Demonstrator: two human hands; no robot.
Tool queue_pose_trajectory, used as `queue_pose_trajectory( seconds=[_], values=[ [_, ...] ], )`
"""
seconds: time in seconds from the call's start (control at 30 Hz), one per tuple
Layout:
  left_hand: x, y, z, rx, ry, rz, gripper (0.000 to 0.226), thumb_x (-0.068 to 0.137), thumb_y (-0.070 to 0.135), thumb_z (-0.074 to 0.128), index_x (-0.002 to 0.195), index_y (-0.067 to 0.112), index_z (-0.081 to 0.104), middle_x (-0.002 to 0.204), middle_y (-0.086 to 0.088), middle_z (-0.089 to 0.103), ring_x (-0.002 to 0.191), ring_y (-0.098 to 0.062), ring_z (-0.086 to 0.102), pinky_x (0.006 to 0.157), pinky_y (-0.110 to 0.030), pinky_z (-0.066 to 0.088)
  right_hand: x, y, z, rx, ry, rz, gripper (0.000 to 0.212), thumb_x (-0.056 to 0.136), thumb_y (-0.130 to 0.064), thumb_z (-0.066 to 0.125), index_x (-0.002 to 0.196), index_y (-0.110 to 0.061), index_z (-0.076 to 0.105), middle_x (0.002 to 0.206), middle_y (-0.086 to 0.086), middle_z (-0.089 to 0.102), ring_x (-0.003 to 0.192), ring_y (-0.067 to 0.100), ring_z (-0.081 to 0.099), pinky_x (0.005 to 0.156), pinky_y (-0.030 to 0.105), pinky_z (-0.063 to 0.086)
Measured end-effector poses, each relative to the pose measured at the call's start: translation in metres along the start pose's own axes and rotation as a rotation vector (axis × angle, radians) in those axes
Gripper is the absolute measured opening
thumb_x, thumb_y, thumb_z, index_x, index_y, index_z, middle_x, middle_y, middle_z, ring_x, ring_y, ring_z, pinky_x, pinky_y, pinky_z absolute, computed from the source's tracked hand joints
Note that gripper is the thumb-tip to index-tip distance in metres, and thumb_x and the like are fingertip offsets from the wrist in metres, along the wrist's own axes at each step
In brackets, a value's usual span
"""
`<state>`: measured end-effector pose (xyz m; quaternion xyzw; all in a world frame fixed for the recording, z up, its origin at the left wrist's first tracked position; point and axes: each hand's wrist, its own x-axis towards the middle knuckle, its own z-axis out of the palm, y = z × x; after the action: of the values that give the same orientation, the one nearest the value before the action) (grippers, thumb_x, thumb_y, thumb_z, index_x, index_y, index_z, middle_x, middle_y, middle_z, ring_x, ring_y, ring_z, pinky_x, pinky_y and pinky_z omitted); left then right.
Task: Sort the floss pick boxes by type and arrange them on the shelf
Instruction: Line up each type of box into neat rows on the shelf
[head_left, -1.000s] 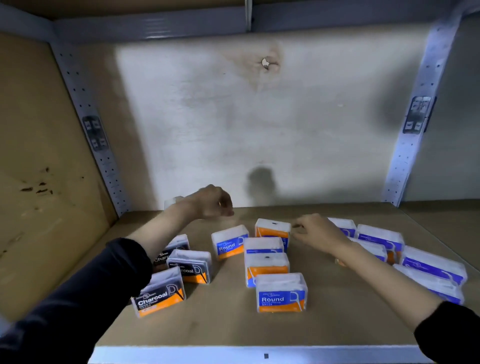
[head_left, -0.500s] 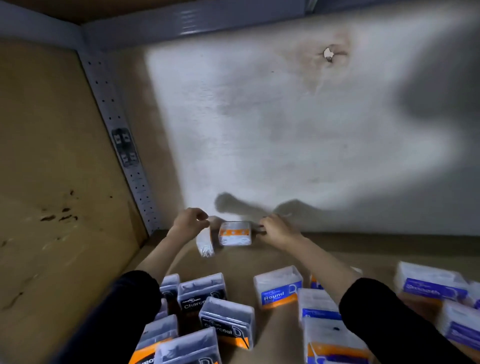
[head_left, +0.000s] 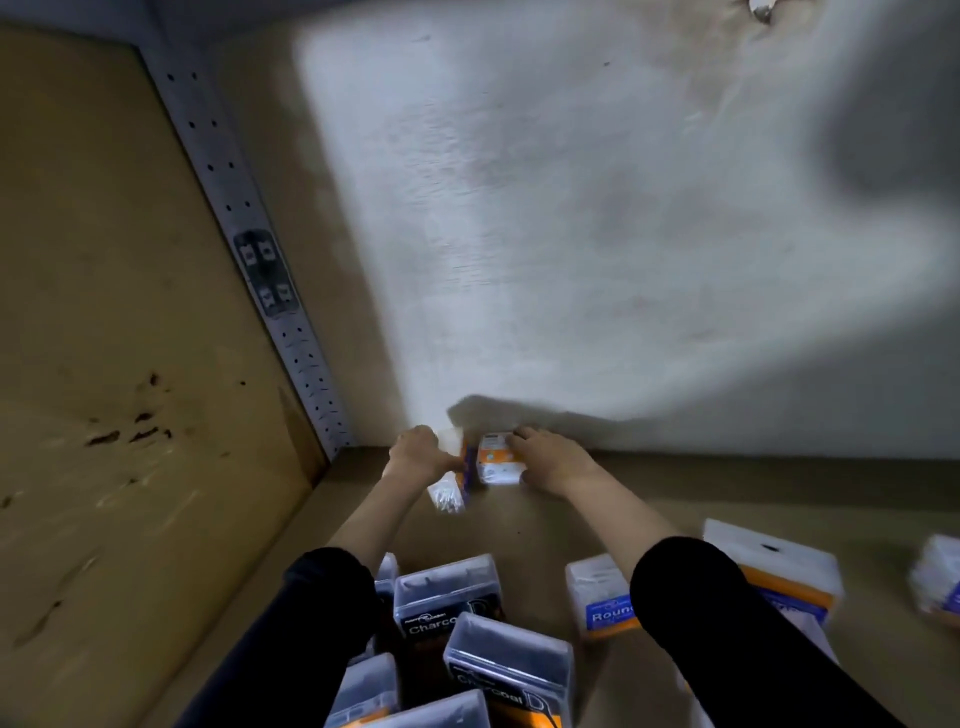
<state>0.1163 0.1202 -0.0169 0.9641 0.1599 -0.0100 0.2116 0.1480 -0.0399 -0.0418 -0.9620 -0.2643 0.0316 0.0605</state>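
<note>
Both hands reach to the back left corner of the wooden shelf (head_left: 519, 535). My left hand (head_left: 415, 454) grips a clear floss pick box (head_left: 449, 491) turned on its side, its orange and purple label edge facing right. My right hand (head_left: 548, 457) rests on top of a white and orange box (head_left: 496, 462) standing against the back wall. The two boxes sit side by side, almost touching. Several Charcoal boxes (head_left: 449, 597) lie in the near left, and a blue Round box (head_left: 600, 600) lies near my right sleeve.
The pale back wall (head_left: 571, 234) and a perforated metal upright (head_left: 244, 234) close off the corner, with a brown side panel (head_left: 104, 312) on the left. More boxes (head_left: 784, 571) lie at the right, one blurred at the frame edge (head_left: 937, 582).
The view has moved in closer and down to the left. My left hand has brought its box nearer to the orange box, and my right hand now lies on that box at the wall.
</note>
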Motion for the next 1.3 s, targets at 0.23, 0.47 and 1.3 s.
queue_pose_trajectory(
  seconds=[0.23, 0.47, 1.3],
  values=[
    [-0.002, 0.001, -0.004, 0.013, -0.070, 0.097, 0.055, 0.077, 0.020, 0.074, 0.126, 0.002, 0.055, 0.127, -0.013, 0.058, 0.115, -0.026, 0.055, 0.095, -0.033, 0.047, -0.009, 0.013, -0.025, 0.028, -0.086, 0.036, 0.038, 0.087, -0.023, 0.059, 0.120, -0.004, 0.057, 0.123, 0.016, 0.060, 0.107, 0.029, 0.058, 0.085, 0.031, 0.046],
    [-0.005, 0.001, -0.004, 0.025, -0.140, 0.156, 0.056, 0.081, 0.013, 0.069, 0.133, 0.007, 0.048, 0.137, -0.010, 0.052, 0.124, -0.024, 0.050, 0.101, -0.032, 0.043, -0.028, 0.055, -0.050, 0.313, -0.183, 0.177, 0.031, 0.094, -0.013, 0.046, 0.111, 0.008, 0.060, 0.105, 0.022, 0.062, 0.089, 0.024, 0.056, 0.062, 0.026, 0.035],
    [-0.034, 0.000, -0.014, -0.036, -0.067, 0.130, 0.046, 0.078, 0.021, 0.071, 0.120, 0.005, 0.061, 0.119, -0.013, 0.065, 0.104, -0.022, 0.062, 0.066, -0.018, 0.045, -0.049, 0.026, -0.038, 0.301, 0.058, 0.206, 0.039, 0.078, -0.036, 0.067, 0.100, -0.004, 0.062, 0.105, 0.014, 0.068, 0.075, 0.016, 0.055, 0.050, 0.019, 0.035]
  ],
)
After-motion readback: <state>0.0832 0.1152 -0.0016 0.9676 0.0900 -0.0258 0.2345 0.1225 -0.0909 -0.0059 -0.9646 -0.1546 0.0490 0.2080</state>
